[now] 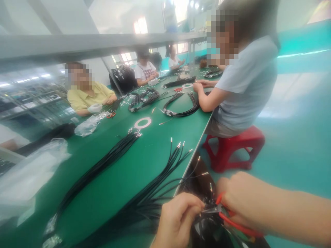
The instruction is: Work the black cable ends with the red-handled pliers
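Left hand [178, 220] pinches black wires [152, 196] taut off the worktop [116, 179] edge, steadying them; right hand [238, 203] grips red scissors [227, 220] there

Single head-worn view, looking forward and down along a long green surface [151, 156].
Closest, at the bottom edge, are the left hand [178, 220] and right hand [239, 199]; seated co-workers [245, 82] recede far up the tilted frame.
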A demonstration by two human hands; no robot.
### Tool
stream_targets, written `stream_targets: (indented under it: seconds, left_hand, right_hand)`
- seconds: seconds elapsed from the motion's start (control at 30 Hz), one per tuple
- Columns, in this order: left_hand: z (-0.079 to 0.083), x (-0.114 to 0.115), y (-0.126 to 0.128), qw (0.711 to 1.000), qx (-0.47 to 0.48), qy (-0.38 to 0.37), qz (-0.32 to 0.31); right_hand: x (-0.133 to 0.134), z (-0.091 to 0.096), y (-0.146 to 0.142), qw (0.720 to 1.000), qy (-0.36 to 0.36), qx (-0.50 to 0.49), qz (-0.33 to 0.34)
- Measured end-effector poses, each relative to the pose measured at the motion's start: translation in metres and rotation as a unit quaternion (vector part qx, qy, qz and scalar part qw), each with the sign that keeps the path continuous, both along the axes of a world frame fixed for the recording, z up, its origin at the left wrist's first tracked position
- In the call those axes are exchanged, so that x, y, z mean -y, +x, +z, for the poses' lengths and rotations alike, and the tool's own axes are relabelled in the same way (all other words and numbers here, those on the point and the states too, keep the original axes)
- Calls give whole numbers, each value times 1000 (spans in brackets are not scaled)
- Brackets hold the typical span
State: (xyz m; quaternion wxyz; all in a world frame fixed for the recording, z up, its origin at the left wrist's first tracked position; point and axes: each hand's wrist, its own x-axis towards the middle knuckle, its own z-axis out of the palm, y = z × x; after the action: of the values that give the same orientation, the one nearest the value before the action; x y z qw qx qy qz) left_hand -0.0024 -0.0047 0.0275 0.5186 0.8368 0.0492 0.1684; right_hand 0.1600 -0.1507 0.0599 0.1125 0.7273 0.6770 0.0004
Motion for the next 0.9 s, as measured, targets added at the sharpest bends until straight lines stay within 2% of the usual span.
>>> stream_targets:
  seconds: [0.1,0.2,0.4,0.47,0.53,0.6,0.7,0.77,0.83,0.9]
  left_hand:
    - [1,-1,1,1000,-4,2,6]
    - [4,-4,5,999,-12,-11,48]
    - [-8,-7,22,988,8,78,132]
    - [-13,-9,25,981,-14,107,160]
    - [-14,-13,28,965,-39,157,205]
    - [-13,-18,33,934,-79,236,256]
    - [-11,-25,49,887,-142,322,298]
    - [-11,-28,62,874,-161,338,309]
    - [-10,-30,72,868,-161,343,321]
    - [-6,-30,75,866,-151,345,328]
  right_hand:
    - [-5,4,-4,999,-37,22,21]
    - [-9,10,-9,995,-99,20,20]
    - [1,4,12,998,-15,7,-60]
    - [7,4,23,993,-12,-57,-98]
    - [12,8,31,974,5,-162,-159]
    - [14,12,33,934,46,-270,-229]
    - [12,13,25,837,115,-434,-312]
    - [5,11,14,755,163,-537,-340]
    - [-4,6,4,686,220,-596,-354]
    - [-14,1,-2,651,266,-607,-371]
